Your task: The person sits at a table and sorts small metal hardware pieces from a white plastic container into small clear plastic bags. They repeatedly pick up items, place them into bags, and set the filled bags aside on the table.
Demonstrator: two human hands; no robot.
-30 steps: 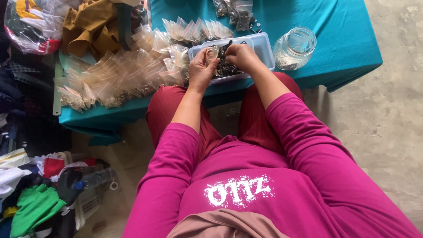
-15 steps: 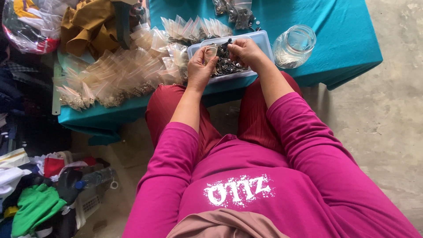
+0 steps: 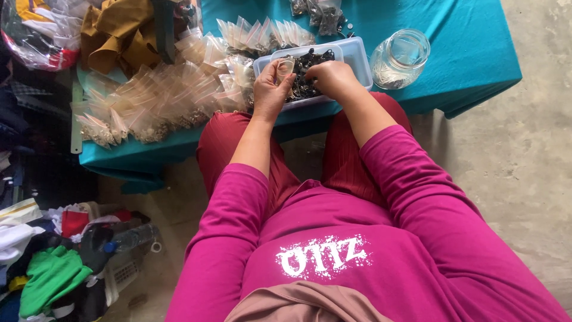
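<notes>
My left hand [image 3: 271,88] holds a small clear plastic bag [image 3: 286,67] upright over the near edge of a white plastic tray [image 3: 359,55]. The tray sits on a teal-covered table [image 3: 465,59] and is full of small dark metal pieces [image 3: 310,59]. My right hand [image 3: 331,79] rests palm-down in the tray on those pieces, fingers curled; whether it grips any is hidden.
A heap of filled clear bags [image 3: 155,101] lies left of the tray. A glass jar [image 3: 400,58] lies on its side to the right. Mustard cloth [image 3: 119,36] sits at the back left. Clothes [image 3: 53,262] and a plastic bottle [image 3: 128,238] lie on the floor at left.
My right hand has dropped from the bag's mouth down into the tray. My left hand still holds the small bag in about the same place.
</notes>
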